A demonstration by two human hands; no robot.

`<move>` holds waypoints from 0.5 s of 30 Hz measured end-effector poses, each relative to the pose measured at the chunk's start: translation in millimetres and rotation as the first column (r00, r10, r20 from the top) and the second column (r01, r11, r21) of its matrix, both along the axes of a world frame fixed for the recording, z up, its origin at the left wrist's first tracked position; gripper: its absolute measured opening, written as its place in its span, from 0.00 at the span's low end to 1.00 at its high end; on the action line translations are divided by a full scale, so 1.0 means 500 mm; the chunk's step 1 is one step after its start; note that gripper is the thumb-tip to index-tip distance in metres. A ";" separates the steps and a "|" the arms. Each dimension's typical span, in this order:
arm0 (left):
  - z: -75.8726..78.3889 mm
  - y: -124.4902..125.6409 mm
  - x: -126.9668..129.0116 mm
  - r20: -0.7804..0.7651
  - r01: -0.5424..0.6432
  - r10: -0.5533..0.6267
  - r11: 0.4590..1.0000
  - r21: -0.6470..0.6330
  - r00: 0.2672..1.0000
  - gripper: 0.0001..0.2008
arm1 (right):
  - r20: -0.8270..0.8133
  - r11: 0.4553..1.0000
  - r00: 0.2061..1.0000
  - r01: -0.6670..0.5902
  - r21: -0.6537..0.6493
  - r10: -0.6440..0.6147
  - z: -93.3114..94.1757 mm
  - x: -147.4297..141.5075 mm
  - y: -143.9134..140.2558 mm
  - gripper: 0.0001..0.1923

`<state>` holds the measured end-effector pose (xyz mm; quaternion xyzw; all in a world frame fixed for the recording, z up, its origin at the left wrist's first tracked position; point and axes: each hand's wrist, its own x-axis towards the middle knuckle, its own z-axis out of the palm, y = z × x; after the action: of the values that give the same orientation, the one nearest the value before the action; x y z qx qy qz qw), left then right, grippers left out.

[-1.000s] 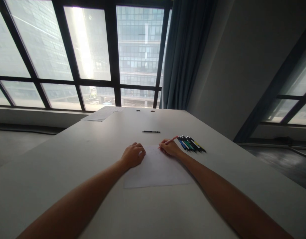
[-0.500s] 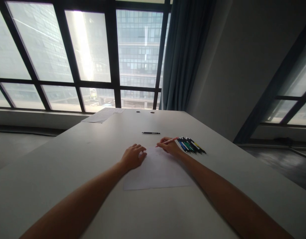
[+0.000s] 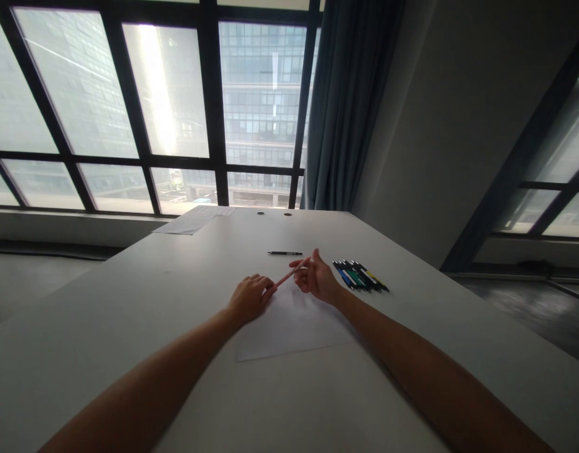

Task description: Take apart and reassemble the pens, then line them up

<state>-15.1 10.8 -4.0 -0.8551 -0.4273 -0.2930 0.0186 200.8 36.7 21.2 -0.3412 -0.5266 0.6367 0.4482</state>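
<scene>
The right hand (image 3: 317, 278) had lifted off the paper and held a pink pen (image 3: 293, 272) pinched between thumb and fingers, its lower tip slanting toward eight o'clock until it nearly met the left hand (image 3: 249, 296). Half a second before, that pen had been tilted the other way with its tip down at the sheet's far edge; now it was raised clear of the sheet, which read as a pause in marking rather than a stroke under way. The left hand lay loosely curled, fingers together, holding nothing, resting on the far left corner of the white sheet (image 3: 293, 324), much where it had been. The sheet lay flat on the table (image 3: 129, 314), just nearer than both hands. At three o'clock from the right hand, close by, a row of coloured pens (image 3: 359, 275) lay side by side. At twelve o'clock, a little farther, lay a single black pen (image 3: 285, 253). Toward eleven o'clock, well apart near the window, rested loose papers (image 3: 190, 220).
</scene>
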 end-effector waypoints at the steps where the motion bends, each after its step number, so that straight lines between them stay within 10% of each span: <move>1: -0.001 0.001 0.000 0.002 0.003 -0.003 1.000 -0.010 1.000 0.13 | -0.017 1.000 1.000 0.017 -0.019 -0.017 0.003 0.004 0.003 0.37; 15: 0.002 0.000 0.000 -0.014 -0.041 0.040 0.994 -0.098 0.999 0.16 | -0.201 0.898 0.896 0.424 0.116 -0.397 -0.001 0.085 0.062 0.33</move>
<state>-15.3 10.8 -2.8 -0.8479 -0.4585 -0.2658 -0.0151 243.5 67.6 20.5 -0.3522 -0.4501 0.5112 0.6419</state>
